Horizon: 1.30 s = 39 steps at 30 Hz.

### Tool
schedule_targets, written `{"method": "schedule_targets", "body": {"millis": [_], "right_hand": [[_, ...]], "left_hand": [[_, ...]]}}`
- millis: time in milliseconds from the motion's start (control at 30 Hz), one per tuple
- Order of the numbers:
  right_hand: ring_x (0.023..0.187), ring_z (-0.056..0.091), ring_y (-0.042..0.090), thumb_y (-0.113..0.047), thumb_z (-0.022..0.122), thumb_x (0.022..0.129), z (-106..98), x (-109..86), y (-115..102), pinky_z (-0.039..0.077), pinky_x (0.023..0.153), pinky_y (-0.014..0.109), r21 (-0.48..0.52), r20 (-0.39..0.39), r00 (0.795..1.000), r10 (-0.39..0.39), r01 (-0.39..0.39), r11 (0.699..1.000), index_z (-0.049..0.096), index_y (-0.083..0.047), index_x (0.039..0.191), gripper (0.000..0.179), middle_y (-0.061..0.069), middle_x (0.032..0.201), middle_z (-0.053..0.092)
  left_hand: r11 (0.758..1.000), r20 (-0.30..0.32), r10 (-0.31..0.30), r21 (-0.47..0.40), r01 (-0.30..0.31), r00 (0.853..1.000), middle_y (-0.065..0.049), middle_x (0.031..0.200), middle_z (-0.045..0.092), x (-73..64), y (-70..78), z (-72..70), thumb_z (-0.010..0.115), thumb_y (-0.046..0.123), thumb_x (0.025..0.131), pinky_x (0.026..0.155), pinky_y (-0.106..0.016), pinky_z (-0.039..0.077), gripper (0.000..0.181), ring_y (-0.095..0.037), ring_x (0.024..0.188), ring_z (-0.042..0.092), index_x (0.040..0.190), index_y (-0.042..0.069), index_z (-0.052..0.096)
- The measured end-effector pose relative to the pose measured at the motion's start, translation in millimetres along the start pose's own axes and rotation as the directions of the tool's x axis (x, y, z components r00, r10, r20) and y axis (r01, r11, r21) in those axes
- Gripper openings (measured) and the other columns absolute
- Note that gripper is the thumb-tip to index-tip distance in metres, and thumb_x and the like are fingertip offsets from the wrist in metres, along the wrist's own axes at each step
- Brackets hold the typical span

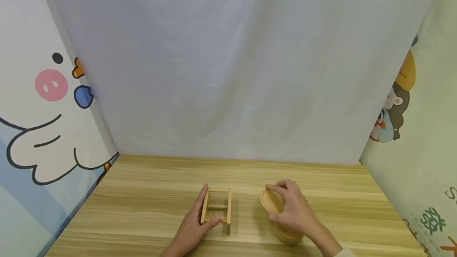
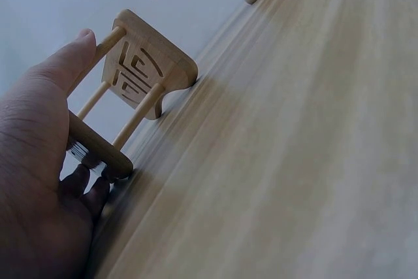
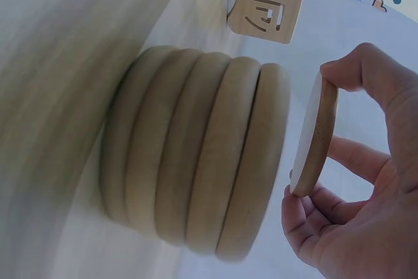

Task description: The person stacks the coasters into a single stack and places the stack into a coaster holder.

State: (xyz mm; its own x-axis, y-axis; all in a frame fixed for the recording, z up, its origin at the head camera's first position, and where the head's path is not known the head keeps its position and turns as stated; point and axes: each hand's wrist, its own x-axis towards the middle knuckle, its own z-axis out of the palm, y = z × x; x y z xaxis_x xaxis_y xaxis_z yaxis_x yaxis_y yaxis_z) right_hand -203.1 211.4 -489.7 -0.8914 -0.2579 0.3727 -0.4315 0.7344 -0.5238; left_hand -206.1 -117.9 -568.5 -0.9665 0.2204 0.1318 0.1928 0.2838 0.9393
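Observation:
My left hand grips a small wooden coaster rack standing on the table, its thumb over one rod and fingers along the outside of the near side panel. In the left wrist view the far panel shows a cut-out line pattern, with rods joining the two panels. My right hand pinches a round wooden coaster by its edge between thumb and fingers. That coaster is tilted and apart from a stack of several similar coasters, which stands right of the rack and is partly hidden by the hand in the head view.
A wood-grain table lies under everything. Behind it hangs a plain pale cloth. Cartoon-printed panels stand at the left and right sides.

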Motion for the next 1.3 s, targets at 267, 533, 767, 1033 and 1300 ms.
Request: {"method": "schedule_targets", "body": {"millis": [267,533,767,1033,1300], "right_hand": [[0.112,0.057,0.024,-0.015,0.091,0.075,-8,-13.0,3,0.057,0.089,0.044,-0.004,0.022,0.999,0.039,-0.039,0.999,0.08,-0.01,0.136,0.061,0.003,0.122,0.063],[0.11,0.055,0.021,-0.016,0.093,0.074,-14,-23.5,6,0.055,0.087,0.041,-0.008,0.037,0.997,0.069,-0.068,0.998,0.079,-0.008,0.136,0.064,0.002,0.121,0.062],[0.109,0.053,0.019,-0.018,0.094,0.074,-16,-30.3,10,0.053,0.086,0.039,-0.005,0.031,0.998,0.058,-0.058,0.998,0.08,-0.009,0.136,0.064,-0.002,0.12,0.061],[0.111,0.057,0.021,-0.02,0.095,0.068,-15,-39.7,14,0.056,0.088,0.041,-0.05,-0.029,1.0,0.011,-0.012,0.999,0.082,-0.008,0.131,0.065,-0.001,0.118,0.064],[0.109,0.056,0.019,-0.022,0.095,0.069,-17,-49.4,19,0.054,0.084,0.036,-0.039,-0.011,1.0,0.012,-0.012,0.999,0.082,-0.009,0.131,0.065,-0.004,0.12,0.063]], "left_hand": [[1.0,0.003,0.001,0.007,-0.001,1.0,-0.016,0.183,0.021,0.1,1.1,-0.1,0.082,0.035,0.104,0.121,-0.058,0.044,0.103,-0.045,0.158,0.044,0.181,0.026,0.014],[1.0,0.002,0.004,0.01,-0.004,1.0,-0.018,0.183,0.021,-0.5,0.8,0.1,0.082,0.034,0.105,0.12,-0.058,0.045,0.103,-0.046,0.157,0.044,0.181,0.025,0.013],[1.0,0.0,0.006,0.014,-0.006,1.0,-0.018,0.183,0.02,-0.4,-0.1,-0.1,0.081,0.034,0.105,0.121,-0.06,0.044,0.103,-0.046,0.157,0.043,0.181,0.025,0.013],[1.0,0.0,0.008,0.011,-0.008,1.0,-0.017,0.183,0.021,-0.4,-0.3,0.0,0.082,0.034,0.104,0.121,-0.06,0.044,0.103,-0.046,0.156,0.045,0.181,0.026,0.014],[1.0,0.001,0.005,0.008,-0.005,1.0,-0.014,0.184,0.02,-0.9,0.2,-0.7,0.082,0.035,0.104,0.121,-0.059,0.043,0.103,-0.044,0.158,0.043,0.181,0.028,0.015]]}}
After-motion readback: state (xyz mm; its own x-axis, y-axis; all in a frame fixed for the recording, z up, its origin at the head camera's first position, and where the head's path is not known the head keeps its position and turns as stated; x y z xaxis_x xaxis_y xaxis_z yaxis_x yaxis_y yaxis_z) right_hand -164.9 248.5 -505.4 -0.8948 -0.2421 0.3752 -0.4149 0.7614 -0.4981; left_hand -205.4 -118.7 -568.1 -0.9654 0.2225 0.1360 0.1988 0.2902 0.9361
